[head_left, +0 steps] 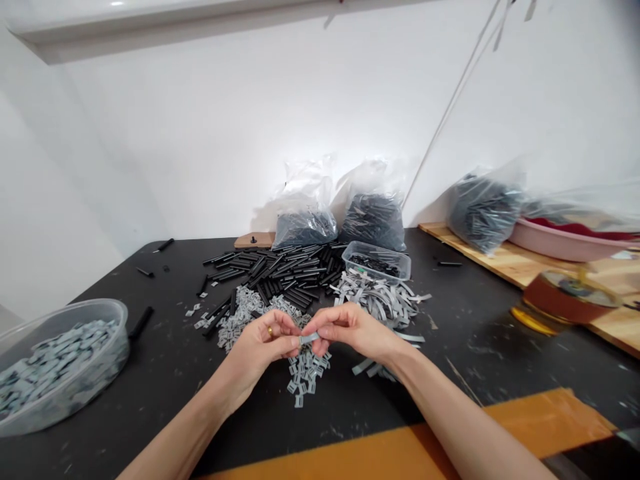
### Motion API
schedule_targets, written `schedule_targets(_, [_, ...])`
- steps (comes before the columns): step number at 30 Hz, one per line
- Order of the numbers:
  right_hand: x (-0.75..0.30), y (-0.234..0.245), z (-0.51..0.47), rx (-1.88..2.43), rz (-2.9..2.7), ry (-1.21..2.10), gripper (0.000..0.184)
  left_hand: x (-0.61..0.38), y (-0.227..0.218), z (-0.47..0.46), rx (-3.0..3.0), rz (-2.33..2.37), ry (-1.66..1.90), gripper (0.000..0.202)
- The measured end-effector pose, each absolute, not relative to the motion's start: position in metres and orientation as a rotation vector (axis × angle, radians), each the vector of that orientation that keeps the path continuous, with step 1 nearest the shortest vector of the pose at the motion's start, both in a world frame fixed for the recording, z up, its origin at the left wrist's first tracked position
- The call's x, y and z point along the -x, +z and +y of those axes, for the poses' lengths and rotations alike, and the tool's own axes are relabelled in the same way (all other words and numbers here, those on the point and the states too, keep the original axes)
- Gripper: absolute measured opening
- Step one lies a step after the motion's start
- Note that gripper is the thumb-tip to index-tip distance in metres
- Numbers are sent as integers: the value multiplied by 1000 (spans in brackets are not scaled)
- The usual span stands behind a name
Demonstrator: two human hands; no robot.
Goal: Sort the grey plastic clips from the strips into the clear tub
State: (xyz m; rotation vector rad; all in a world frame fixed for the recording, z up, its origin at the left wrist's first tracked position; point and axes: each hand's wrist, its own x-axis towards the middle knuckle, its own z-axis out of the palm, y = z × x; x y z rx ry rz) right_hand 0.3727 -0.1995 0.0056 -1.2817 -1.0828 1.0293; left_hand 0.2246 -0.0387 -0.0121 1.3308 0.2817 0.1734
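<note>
My left hand (267,339), a ring on one finger, pinches what looks like a small grey plastic buckle, largely hidden by the fingertips. Against it, my right hand (347,325) pinches a short grey strap (311,337); the two hands meet just above the table. Whether the strap passes through the buckle is too small to tell. Beneath and behind the hands spreads a heap of loose grey buckles (302,375). Beside my right hand lies a tangle of cut grey straps (383,299). Many black tubes (295,270) are piled behind.
A clear tub (113,347) of grey pieces stands at left. Behind the straps is a clear box (406,270) of black parts. Filled plastic bags (373,223) lean at the wall. A tape roll (570,297) and pink basin (560,241) are at right; orange tape (350,460) edges the front.
</note>
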Motion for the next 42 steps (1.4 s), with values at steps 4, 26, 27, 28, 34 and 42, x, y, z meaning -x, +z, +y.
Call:
schedule_targets(4, [-377, 4, -202, 1170, -1104, 1069, 32, -224, -11, -37, -1265, 260, 128, 20])
schedule_targets(26, [-372, 3, -201, 1204, -1044, 1298, 27, -223, -9, -45, -1220, 170, 78, 15])
schedule_targets(27, [-372, 2, -201, 1213, -1030, 1295, 27, -223, -10, -45, -1221, 171, 79, 15])
schedule_targets(28, [-372, 1, -200, 1223, -1015, 1281, 26, -223, -10, -45, -1219, 171, 80, 16])
schedule_targets(34, [-372, -4, -195, 1228, -908, 1191, 25, -224, -8, -45, -1197, 151, 130, 19])
schedule_targets(42, [-371, -4, -193, 1206, -830, 1247, 25, -222, -7, -48, -1226, 94, 167, 20])
